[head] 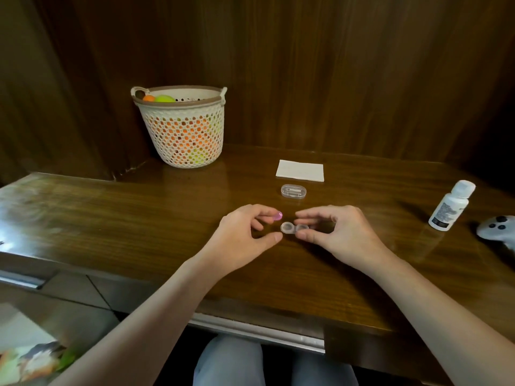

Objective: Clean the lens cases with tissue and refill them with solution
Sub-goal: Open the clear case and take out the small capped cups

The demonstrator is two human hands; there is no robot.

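Single head-worn wide-angle view, looking forward and down from the near edge of the table (139, 218). Both hands sit close, centre frame; the wood-panelled wall (306, 65) closes the far side. Frame edges curve.

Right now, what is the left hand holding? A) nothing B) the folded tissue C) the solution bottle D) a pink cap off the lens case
D: the left hand pinches a small pink cap at its fingertips, beside the open well of the lens case that the right hand steadies; the tissue and the solution bottle sit untouched on the table.
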